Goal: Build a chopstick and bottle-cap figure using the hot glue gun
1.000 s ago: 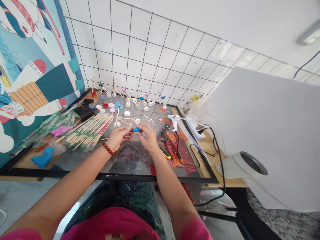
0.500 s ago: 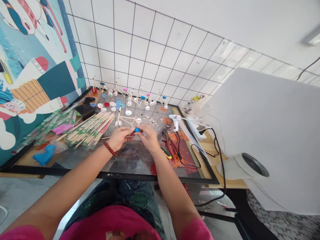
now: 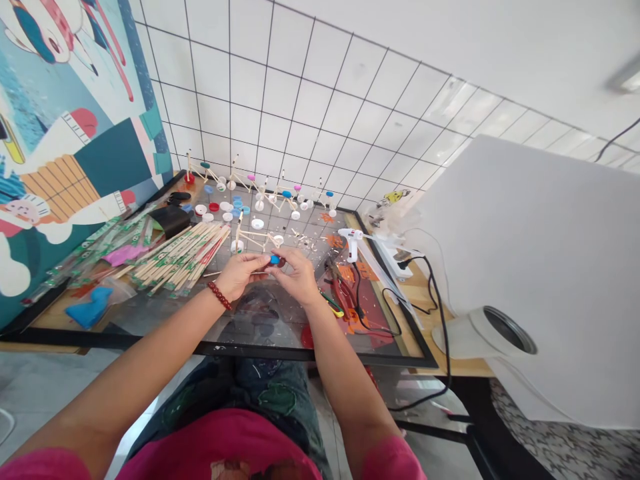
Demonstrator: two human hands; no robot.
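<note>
A small rounded blue piece (image 3: pixel 275 259) is between my two hands; whether it is clay or a cap I cannot make out. My left hand (image 3: pixel 241 273) pinches it from the left, wearing a red bead bracelet (image 3: pixel 219 296). From the right, my right hand (image 3: pixel 298 272) grips it between thumb and fingers. Just beyond my fingertips stands a small stick bicycle model (image 3: pixel 253 239) with white cap wheels. More such models line the back of the table, with coloured oval seats. White, blue and red bottle caps (image 3: pixel 226 207) lie behind the nearest model.
To the left are a pile of wooden chopsticks (image 3: pixel 183 260) and a bagged blue lump (image 3: pixel 90 308). On the right lie a white glue gun (image 3: pixel 352 243), red-handled pliers (image 3: pixel 343 293) and a power strip (image 3: pixel 393 259). Wood scraps are scattered mid-table. A grey-white cylinder (image 3: pixel 483 337) lies at far right.
My right thumb and fingers have shifted slightly around the blue piece, and a little more of it shows. The things on the table stay where they were.
</note>
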